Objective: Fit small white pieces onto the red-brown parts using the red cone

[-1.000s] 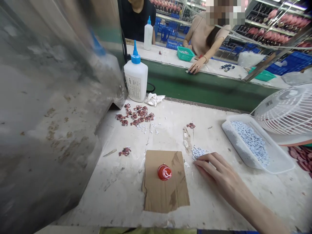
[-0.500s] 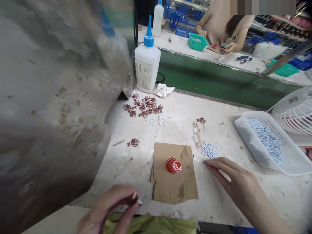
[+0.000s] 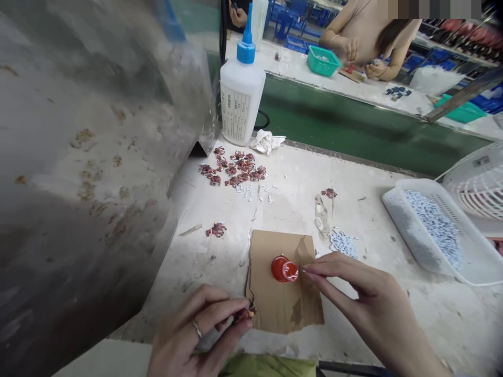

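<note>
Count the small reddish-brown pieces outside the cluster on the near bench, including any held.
3: a left piece beside the cardboard, a right piece beyond its far right corner, and a held piece in the left hand. Others may be hidden.

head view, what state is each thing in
Left hand: closed on a dark reddish piece
Right hand: thumb and finger pinched together, anything between them too small to tell
Cardboard: flat, torn-edged, stained
Red round piece: glossy, on the cardboard
Front bottle: upright, blue nozzle cap on
White wad: crumpled
White basket: uncovered, partly filled
Fan: cannot tell whether spinning
</note>
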